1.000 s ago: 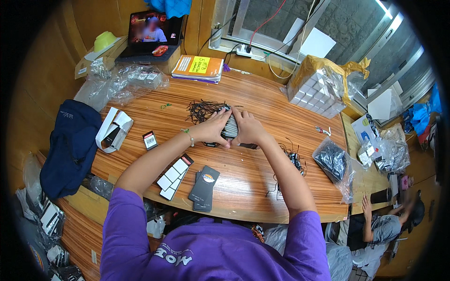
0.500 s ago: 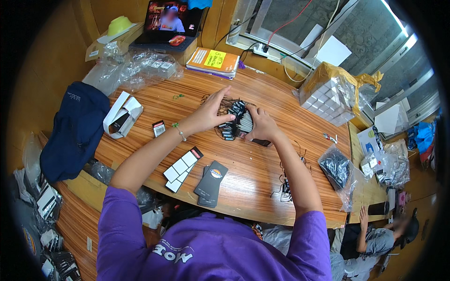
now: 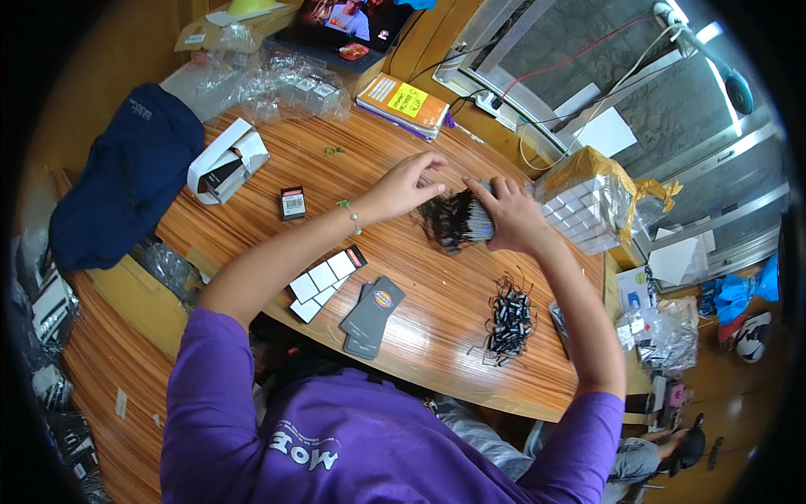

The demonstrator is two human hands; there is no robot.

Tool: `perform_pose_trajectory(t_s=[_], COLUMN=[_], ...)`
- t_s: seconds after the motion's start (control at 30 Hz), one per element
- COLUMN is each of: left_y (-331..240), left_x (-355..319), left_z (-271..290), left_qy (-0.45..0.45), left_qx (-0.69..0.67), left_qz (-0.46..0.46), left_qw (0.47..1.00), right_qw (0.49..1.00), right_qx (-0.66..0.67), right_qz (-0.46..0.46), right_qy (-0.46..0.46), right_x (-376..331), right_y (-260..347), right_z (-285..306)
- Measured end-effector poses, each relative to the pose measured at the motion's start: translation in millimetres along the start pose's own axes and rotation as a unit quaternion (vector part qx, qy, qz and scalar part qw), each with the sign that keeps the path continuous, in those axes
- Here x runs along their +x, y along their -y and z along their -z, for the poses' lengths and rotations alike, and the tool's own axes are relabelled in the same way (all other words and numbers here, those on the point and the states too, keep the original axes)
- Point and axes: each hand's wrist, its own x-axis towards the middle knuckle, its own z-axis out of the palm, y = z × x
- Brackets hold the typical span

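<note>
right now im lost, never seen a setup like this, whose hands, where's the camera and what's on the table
No machine here, just a person in a purple shirt working bare-handed, seen by a wide fisheye camera worn on their head and looking down, so straight edges bend. The right hand holds a stack of thin flat pieces in its grip. The left hand is open beside blurred dark strands; whether it touches them is unclear. The wooden table also bears a pile of black cords, dark grey cards and an orange notebook.
</note>
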Motion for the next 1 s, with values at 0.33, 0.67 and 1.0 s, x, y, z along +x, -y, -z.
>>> perform_pose_trajectory(t_s=[0.33, 0.67, 1.0], left_y=[-51, -80, -103], left_x=[10, 16, 24], left_z=[-67, -51, -63], left_qy=[-0.156, -0.171, -0.186], left_qx=[0.235, 0.177, 0.182], left_qz=[-0.256, -0.276, -0.217], left_qw=[0.925, 0.929, 0.941], right_qw=[0.950, 0.943, 0.946], right_qx=[-0.290, -0.324, -0.320], right_qz=[0.115, 0.067, 0.033], right_qy=[-0.007, 0.006, 0.023], right_x=[-30, -57, -71], right_y=[1, 8, 11], right_z=[130, 160, 165])
